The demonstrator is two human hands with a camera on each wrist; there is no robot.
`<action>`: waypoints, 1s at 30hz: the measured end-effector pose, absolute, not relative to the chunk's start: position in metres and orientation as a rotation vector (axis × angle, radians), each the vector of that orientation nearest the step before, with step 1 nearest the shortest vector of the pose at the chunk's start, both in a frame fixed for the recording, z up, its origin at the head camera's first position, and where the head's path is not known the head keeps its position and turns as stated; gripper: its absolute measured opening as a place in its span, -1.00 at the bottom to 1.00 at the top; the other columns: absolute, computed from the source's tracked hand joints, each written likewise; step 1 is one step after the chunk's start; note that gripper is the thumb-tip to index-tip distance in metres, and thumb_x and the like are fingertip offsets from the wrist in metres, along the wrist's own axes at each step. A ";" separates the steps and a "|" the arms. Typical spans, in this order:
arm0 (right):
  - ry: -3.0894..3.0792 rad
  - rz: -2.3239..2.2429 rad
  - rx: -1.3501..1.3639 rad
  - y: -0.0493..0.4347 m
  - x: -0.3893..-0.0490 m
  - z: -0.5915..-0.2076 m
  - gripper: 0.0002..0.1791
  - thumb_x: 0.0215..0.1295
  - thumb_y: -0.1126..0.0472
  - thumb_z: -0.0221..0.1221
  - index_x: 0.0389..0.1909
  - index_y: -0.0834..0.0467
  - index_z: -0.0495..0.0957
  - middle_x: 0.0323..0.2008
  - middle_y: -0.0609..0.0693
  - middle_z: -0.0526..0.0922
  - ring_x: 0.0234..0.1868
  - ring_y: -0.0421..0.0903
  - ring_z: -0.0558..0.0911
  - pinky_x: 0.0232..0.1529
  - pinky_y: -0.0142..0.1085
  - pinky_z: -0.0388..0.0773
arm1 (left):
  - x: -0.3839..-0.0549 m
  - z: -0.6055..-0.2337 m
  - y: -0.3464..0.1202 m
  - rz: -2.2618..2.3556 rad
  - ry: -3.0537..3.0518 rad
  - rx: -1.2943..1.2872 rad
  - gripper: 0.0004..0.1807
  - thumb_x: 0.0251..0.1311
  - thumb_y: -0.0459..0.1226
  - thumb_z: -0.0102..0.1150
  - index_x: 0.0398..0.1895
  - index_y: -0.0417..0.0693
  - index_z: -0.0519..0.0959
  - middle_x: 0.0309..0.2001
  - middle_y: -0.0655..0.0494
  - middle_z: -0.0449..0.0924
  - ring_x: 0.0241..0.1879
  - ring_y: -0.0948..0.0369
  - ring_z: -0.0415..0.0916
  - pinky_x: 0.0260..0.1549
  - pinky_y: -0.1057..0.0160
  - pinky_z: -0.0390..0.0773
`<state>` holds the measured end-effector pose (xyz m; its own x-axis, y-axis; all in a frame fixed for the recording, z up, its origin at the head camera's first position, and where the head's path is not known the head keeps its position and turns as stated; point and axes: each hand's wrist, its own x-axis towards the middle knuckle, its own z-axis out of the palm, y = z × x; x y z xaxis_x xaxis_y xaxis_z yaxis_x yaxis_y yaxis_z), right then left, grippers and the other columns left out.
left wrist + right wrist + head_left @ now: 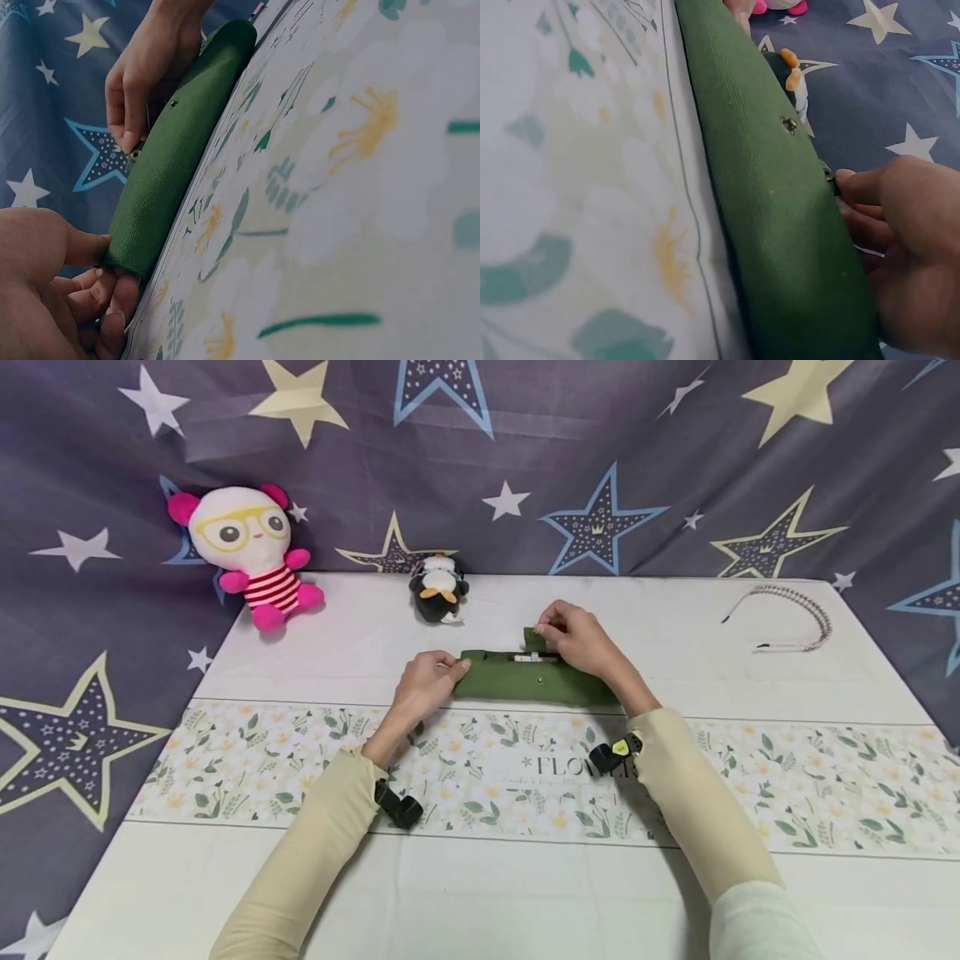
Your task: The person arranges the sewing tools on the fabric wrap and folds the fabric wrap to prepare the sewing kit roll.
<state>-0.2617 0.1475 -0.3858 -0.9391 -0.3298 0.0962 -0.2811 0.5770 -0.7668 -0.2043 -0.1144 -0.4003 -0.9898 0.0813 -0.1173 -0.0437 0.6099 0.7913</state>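
A long green fabric pouch lies crosswise on the table, its top opening facing away from me. A metal snap stud sits on its front. Inside the opening a small part of a white and red item shows; its kind is not clear. My left hand pinches the pouch's left end between thumb and fingers, as the left wrist view confirms. With thumb and fingertips, my right hand pinches the raised snap tab behind the opening.
A pink and white plush panda sits at the back left. Behind the pouch is a small penguin plush. A beaded headband lies at the back right. A flower-print band crosses the white table; a star-patterned curtain hangs behind.
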 end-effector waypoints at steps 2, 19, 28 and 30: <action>2.729 -1.325 -0.529 0.148 -0.259 -0.384 -0.79 0.61 0.26 0.08 -0.06 0.33 0.61 -0.29 0.18 0.65 -0.30 0.03 0.58 -0.26 -0.19 0.46 | -0.204 -0.400 -0.114 1.328 2.689 0.027 -0.61 0.53 -0.04 0.13 -0.05 -0.23 0.68 -0.18 -0.11 0.73 -0.38 0.07 0.56 -0.42 0.17 0.43; 2.668 -1.540 -0.726 0.157 -0.229 -0.385 -0.79 0.57 0.25 0.15 -0.12 0.28 0.71 -0.24 0.14 0.71 -0.33 0.00 0.55 -0.30 -0.30 0.43 | -0.204 -0.399 -0.115 1.357 2.695 0.017 -0.63 0.52 -0.06 0.15 -0.14 -0.21 0.69 -0.57 0.10 0.53 -0.66 0.22 0.20 -0.62 0.24 0.20; 2.764 -1.416 -1.106 0.161 -0.213 -0.393 -0.87 0.51 0.35 0.20 -0.13 0.26 0.71 -0.17 0.06 0.71 -0.22 -0.09 0.63 -0.20 -0.24 0.56 | -0.203 -0.399 -0.113 1.346 2.713 -0.015 -0.64 0.51 -0.06 0.16 -0.20 -0.19 0.70 -0.66 0.17 0.42 -0.67 0.23 0.19 -0.61 0.24 0.20; 2.792 -1.367 -1.221 0.163 -0.212 -0.395 -0.89 0.48 0.38 0.21 -0.13 0.26 0.71 -0.15 0.06 0.71 -0.14 -0.06 0.66 -0.12 -0.19 0.59 | -0.203 -0.399 -0.112 1.346 2.714 -0.010 -0.64 0.52 -0.06 0.15 -0.20 -0.18 0.70 -0.67 0.17 0.40 -0.67 0.23 0.17 -0.62 0.25 0.18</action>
<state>-0.2118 0.1627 -0.3953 -0.7155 -0.5249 0.4610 -0.6861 0.4034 -0.6054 -0.2032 -0.1123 -0.3993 -0.9937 0.0440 -0.1033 -0.0557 0.6061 0.7934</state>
